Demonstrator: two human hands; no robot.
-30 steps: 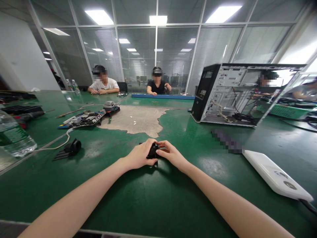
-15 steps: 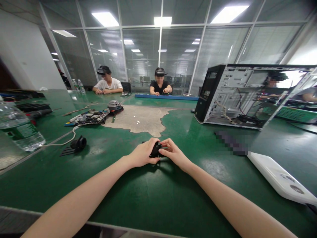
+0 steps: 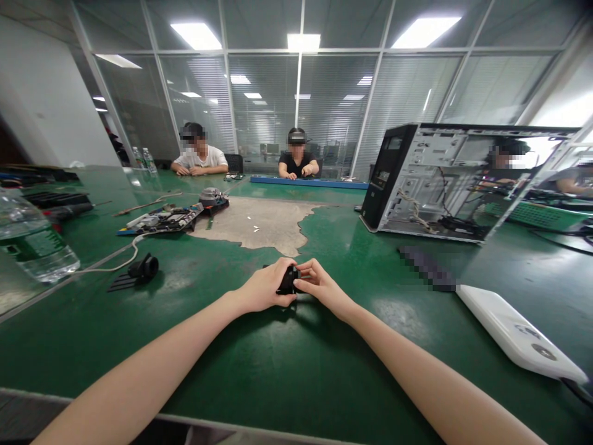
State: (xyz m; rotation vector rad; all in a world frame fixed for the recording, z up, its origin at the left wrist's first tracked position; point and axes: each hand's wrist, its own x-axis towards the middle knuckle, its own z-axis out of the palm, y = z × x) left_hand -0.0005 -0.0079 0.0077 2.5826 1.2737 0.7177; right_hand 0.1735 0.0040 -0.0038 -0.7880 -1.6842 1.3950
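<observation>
The person's left hand grasps a small black plastic part between both hands; the right hand pinches its right end with thumb and fingertips. Left of the left hand lies a pronged black piece, with a circuit board beyond it. An open computer tower stands beyond the right hand.

Part black. Table green, ragged greyish-tan patch. Computer case black front, silver inside. Basket green. Bar blue. Bottle clear, green label. Cable off-white. White shirt, black shirt.
</observation>
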